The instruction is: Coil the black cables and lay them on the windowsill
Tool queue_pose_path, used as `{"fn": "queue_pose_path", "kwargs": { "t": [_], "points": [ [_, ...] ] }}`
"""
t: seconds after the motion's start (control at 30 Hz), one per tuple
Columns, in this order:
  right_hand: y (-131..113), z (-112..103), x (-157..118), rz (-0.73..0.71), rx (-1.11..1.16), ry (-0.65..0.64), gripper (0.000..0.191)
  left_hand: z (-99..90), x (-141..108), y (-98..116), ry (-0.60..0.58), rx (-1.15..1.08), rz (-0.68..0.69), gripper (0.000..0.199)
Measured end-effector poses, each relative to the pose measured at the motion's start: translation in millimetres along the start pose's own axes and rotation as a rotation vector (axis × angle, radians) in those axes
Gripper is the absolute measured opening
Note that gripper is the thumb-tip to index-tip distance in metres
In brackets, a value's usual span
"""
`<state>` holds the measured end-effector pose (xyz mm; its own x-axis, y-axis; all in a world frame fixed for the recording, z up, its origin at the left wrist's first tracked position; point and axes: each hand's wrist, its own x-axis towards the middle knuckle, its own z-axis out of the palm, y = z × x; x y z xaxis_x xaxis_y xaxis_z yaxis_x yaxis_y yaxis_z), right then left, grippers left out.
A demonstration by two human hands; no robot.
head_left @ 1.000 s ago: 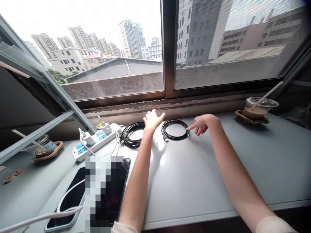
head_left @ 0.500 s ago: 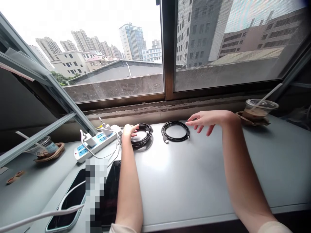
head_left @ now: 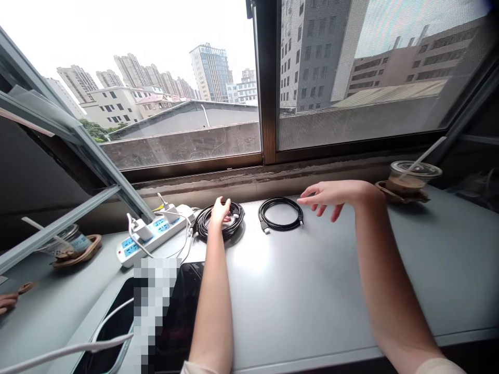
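A thick coil of black cable (head_left: 236, 226) lies on the grey desk near the window ledge. My left hand (head_left: 220, 213) is over the middle of that coil, fingers apart; whether it touches the cable I cannot tell. To the right lies a smaller, neat ring of black cable (head_left: 281, 227), its two plugs at the front edge. My right hand (head_left: 322, 199) hovers just right of this ring, wrist bent, fingers spread and holding nothing.
Left of the coils stands a white power strip (head_left: 156, 236) with plugs and cords. A black tablet (head_left: 179, 311) and a phone (head_left: 101, 348) lie nearer. Iced drinks (head_left: 409, 182) stand at both sides. Another person's hand (head_left: 8, 301) is at the left edge by a small brown piece.
My left hand has moved right, from the coil's left side to over its middle. My right hand has hardly moved. Another person's hand has appeared at the left edge.
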<state>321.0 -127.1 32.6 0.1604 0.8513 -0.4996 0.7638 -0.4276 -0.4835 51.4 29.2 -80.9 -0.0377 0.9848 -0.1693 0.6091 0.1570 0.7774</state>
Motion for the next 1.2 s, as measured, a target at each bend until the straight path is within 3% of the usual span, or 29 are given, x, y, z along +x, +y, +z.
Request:
{"fn": "queue_pose_path", "kwargs": {
  "t": [0.13,0.3,0.47,0.6,0.77,1.0,1.1,1.2],
  "points": [
    [-2.0,0.5,-0.7,-0.002,-0.006,0.007,0.054,8.5,-5.0,3.7,-0.002,0.055,0.043,0.038],
    [-0.9,-0.8,0.5,-0.007,-0.001,0.004,0.053,3.7,-13.1,7.7,0.019,0.089,0.043,0.034],
    [0.2,-1.7,3.1,-0.02,0.0,-0.003,0.05,-5.5,-20.2,17.6,0.067,0.084,0.04,0.029],
    [-0.8,-0.9,4.9,-0.029,0.002,-0.005,0.052,-23.7,-24.5,32.9,0.149,0.03,0.05,0.026],
    [-2.7,1.3,9.1,-0.038,0.002,-0.013,0.053,-56.1,-38.9,45.0,0.254,-0.106,0.147,0.018],
    [-10.4,4.2,8.2,-0.04,-0.027,-0.02,0.051,-91.5,-72.6,56.9,0.425,-0.353,0.276,0.029],
    [-18.1,7.3,6.5,-0.041,-0.074,-0.01,0.055,-95.7,-88.2,71.2,0.382,-0.598,0.368,0.032],
    [-27.2,11.7,4.0,-0.175,-0.084,0.006,0.051,-92.3,-98.8,85.7,0.259,-0.729,0.406,0.042]
  ]
}}
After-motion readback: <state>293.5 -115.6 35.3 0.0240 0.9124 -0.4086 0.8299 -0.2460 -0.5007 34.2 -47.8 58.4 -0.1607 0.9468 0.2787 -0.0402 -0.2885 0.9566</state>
